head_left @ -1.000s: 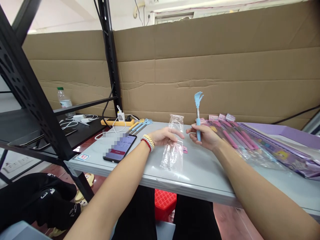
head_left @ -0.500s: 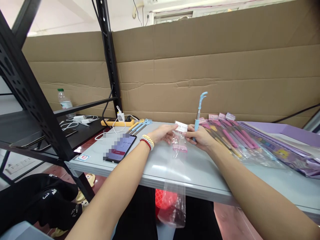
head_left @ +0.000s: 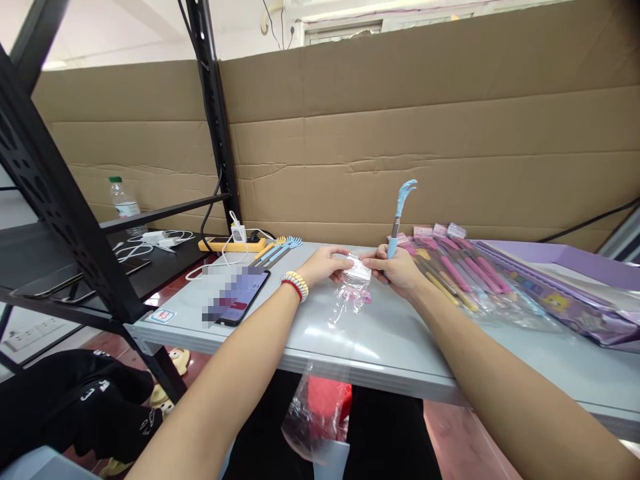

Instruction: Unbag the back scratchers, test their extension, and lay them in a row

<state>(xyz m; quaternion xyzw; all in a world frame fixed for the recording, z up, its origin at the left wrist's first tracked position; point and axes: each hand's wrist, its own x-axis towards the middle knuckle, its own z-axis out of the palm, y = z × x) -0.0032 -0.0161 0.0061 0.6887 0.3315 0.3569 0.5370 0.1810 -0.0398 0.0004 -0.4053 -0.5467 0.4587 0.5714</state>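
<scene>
In the head view, my right hand [head_left: 399, 272] is closed around the handle of a light blue back scratcher [head_left: 393, 248], which stands upright with its claw end on top. The thumb and finger of this hand also pinch a clear plastic bag [head_left: 345, 308] at its white label. My left hand [head_left: 325, 265] grips the bag's other top edge, close to the right hand. Below the label a pink part shows, and the bag's long end hangs over the table's front edge. Several blue and yellow back scratchers [head_left: 287, 247] lie beyond my left hand.
Several bagged back scratchers with pink handles [head_left: 483, 277] lie at right beside a purple box [head_left: 530, 257]. A phone [head_left: 243, 298] lies left on the grey table [head_left: 320, 337], near a yellow power strip [head_left: 220, 246]. A black shelf post [head_left: 215, 120] rises behind.
My left hand has closed onto the bag's top edge beside my right hand. The bag's hanging end has swung left. The back scratcher stays upright in my right hand.
</scene>
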